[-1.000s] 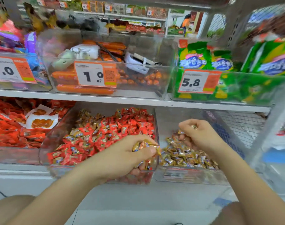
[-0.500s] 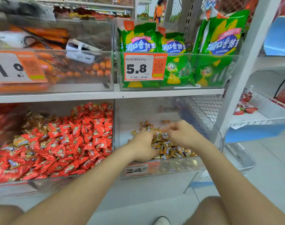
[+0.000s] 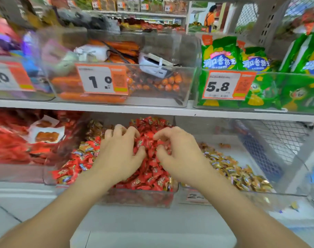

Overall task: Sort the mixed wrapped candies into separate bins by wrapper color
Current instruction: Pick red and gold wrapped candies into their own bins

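Both hands have crossed over from the bin on the right, where they were a moment ago. Our left hand (image 3: 120, 154) and right hand (image 3: 181, 154) now sit close together, not quite touching, on the heap of small red foil-wrapped candies (image 3: 149, 169) in the clear plastic middle bin (image 3: 140, 197). The fingers (image 3: 116, 130) of both hands are bent, with their tips sunk among the wrappers. We cannot tell whether either hand has closed on a piece or is only raking through the pile.

Beside it stands the clear plastic right-hand bin (image 3: 224, 197), with loose gold-wrapped candies (image 3: 238, 172) spread over its floor. A few stray gold-wrapped pieces (image 3: 88, 146) still lie in the red heap near its left edge and towards the back. We judge these are what remains to be picked out.

Each candy looks light and firm at the core, with a slick, crinkly wrapper that should slide under a flat touch. The pile will likely shift and bury a piece if we press down. We would pinch a stray between thumb and forefinger across its body or by a twisted wrapper end, lifting it rather than scooping, so that no red ones ride along.
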Action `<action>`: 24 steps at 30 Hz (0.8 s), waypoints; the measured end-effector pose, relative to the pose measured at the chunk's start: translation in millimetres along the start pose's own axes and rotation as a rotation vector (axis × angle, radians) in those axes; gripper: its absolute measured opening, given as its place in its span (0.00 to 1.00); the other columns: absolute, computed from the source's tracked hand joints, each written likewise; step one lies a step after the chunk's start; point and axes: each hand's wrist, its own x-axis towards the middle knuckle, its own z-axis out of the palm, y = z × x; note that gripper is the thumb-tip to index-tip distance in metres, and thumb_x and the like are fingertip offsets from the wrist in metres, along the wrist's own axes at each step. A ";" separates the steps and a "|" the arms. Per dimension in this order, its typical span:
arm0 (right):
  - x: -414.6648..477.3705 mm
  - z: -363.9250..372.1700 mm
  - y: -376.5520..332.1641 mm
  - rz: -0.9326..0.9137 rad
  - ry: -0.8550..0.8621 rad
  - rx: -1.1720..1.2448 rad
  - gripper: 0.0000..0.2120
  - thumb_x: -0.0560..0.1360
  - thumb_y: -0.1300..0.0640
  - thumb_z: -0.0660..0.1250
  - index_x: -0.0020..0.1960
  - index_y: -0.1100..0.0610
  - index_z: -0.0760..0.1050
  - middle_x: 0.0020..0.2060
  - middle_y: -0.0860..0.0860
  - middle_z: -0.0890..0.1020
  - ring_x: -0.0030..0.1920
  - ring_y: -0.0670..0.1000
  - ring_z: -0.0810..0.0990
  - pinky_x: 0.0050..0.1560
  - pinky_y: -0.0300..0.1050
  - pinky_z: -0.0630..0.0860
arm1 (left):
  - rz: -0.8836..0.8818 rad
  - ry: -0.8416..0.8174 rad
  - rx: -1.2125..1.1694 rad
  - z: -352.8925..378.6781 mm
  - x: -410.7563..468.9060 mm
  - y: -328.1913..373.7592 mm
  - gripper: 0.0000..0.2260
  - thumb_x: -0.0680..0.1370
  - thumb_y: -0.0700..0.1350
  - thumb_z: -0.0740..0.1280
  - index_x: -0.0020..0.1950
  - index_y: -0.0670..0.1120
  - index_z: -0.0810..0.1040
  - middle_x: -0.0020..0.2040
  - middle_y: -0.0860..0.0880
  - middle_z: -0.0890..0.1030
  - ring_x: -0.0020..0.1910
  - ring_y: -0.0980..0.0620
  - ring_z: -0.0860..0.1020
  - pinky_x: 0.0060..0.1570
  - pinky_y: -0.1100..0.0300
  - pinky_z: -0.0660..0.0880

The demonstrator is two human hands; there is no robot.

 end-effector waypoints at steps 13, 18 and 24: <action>97.2 134.5 -45.3 0.314 -0.177 -0.282 0.24 0.81 0.44 0.57 0.76 0.49 0.67 0.75 0.66 0.63 0.73 0.74 0.63 0.76 0.68 0.61 | -0.142 -0.416 -0.038 -19.0 11.6 -77.3 0.52 0.73 0.63 0.68 0.84 0.47 0.38 0.84 0.42 0.48 0.83 0.39 0.48 0.81 0.46 0.51; 105.4 107.5 -61.1 0.101 -0.288 0.077 0.21 0.83 0.49 0.58 0.74 0.47 0.76 0.73 0.50 0.78 0.74 0.55 0.73 0.77 0.47 0.67 | -0.171 -0.377 -0.081 -29.1 4.1 -80.2 0.53 0.75 0.58 0.75 0.85 0.46 0.40 0.84 0.45 0.50 0.82 0.39 0.52 0.79 0.47 0.58; 59.3 47.3 -33.8 0.132 0.002 -0.164 0.16 0.79 0.56 0.62 0.61 0.52 0.85 0.56 0.53 0.86 0.59 0.55 0.82 0.62 0.47 0.77 | 0.108 -0.011 -0.126 -24.8 -11.2 -53.1 0.28 0.71 0.54 0.70 0.69 0.53 0.66 0.64 0.53 0.64 0.65 0.48 0.64 0.67 0.48 0.68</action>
